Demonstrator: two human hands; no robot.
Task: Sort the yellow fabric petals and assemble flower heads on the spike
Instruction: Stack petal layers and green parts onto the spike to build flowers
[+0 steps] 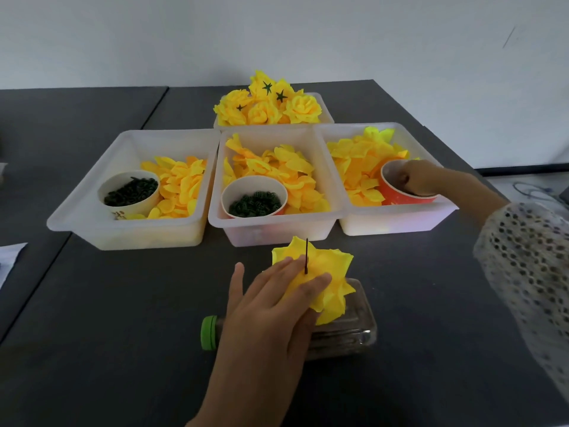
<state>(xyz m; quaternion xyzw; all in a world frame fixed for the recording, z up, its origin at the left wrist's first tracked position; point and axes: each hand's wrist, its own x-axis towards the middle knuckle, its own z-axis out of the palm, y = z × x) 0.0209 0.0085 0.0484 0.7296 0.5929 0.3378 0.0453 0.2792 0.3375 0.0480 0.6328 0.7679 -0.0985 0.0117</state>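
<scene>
Bare dark table [123, 318] left of the lying bottle [345, 331], spike [306, 255] standing up through stacked petals [326, 272], three bins [271, 223] walling the far side, right hand [421, 177] filling the orange cup [400, 195], open tabletop at right front.

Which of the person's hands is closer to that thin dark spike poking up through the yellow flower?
Left. The left hand presses the flower around the spike; the right hand reaches into the orange cup, far off.
</scene>
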